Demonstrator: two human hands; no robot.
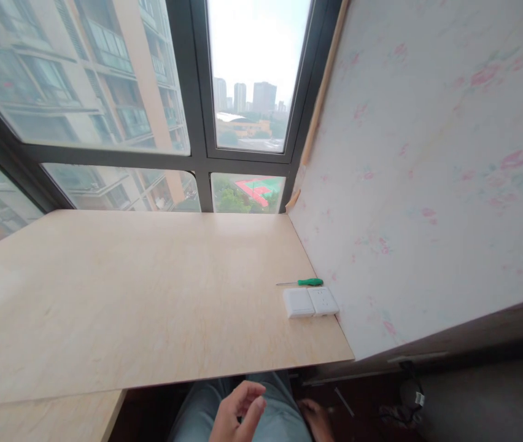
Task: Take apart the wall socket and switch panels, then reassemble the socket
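Observation:
Over my lap, below the front edge of the pale ledge, my left hand [239,412] is loosely curled, thumb and fingers apart, with nothing between them. My right hand [317,420] hangs in shadow beside my right knee; its fingers are dim and partly hidden. Up on the ledge [151,294], against the wall, a white socket plate [323,301] lies beside a plain white plate [299,303]. Just behind them rests a screwdriver [310,282] with a green handle, its thin shaft pointing left. Neither hand touches these things.
A papered wall [427,153] with pink flowers rises on the right. Dark-framed windows [199,110] stand behind the ledge. Low on the right are a dark cable [415,374] with a white tag and a thin light strip [344,402] on the dark floor.

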